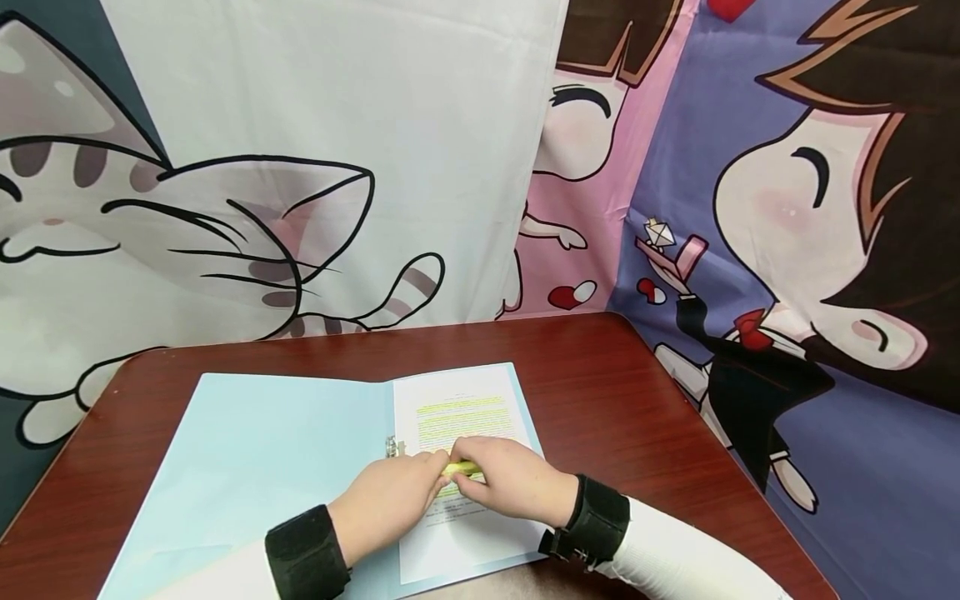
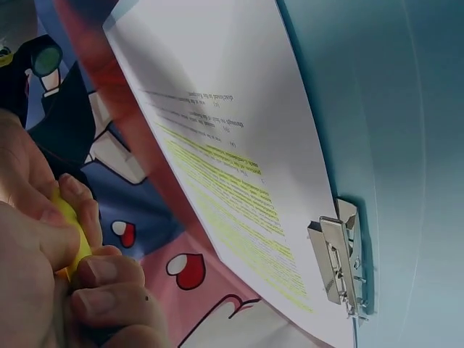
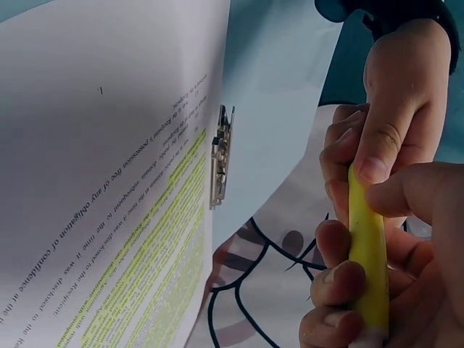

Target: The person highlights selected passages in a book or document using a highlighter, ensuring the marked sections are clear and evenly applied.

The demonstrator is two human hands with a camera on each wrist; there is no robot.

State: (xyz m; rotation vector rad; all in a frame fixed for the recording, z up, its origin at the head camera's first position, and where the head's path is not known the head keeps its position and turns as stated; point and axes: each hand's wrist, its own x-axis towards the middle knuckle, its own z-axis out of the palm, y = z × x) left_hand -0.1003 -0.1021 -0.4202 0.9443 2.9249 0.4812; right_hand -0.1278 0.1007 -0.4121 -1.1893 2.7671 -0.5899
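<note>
Yellow highlighter (image 1: 461, 468) pinched between both hands over printed page (image 1: 457, 467), low on sheet. Left hand (image 1: 386, 504) fingers (image 3: 377, 145) curl round one end, right hand (image 1: 513, 483) fingers curl round body. Page lies in open blue folder (image 1: 285, 450), metal clip (image 1: 392, 447) just left. Folder's right edge leaves bare counter (image 1: 645, 433) beyond.

head above, wrists near page (image 1: 457, 433)

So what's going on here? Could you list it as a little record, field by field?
left hand: grips one end of the yellow highlighter
right hand: grips the other end of it
page: printed sheet with lines marked yellow, clipped in the folder
folder: light blue, lying open
clip: metal, at the page's edge
table: dark red wood
</note>
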